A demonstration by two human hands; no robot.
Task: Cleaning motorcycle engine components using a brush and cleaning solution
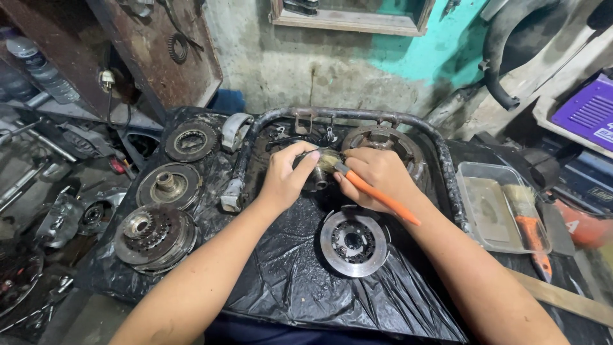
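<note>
My left hand (285, 174) grips a small dark metal part (315, 181), partly hidden by my fingers, over a work surface covered in black plastic sheet (287, 281). My right hand (377, 176) holds an orange-handled brush (381, 199), and its bristle end (329, 161) rests against the part. A round metal clutch disc (353, 243) lies flat on the sheet just below both hands. Behind my right hand sits another round clutch part (386, 142).
Several greasy round clutch parts (155, 236) (169, 185) (191, 140) lie at the left. A bent dark tube frame (345, 115) rings the work spot. A clear plastic tray (480, 206) holds a second orange-handled brush (529, 227) at the right. A purple machine (587, 112) stands far right.
</note>
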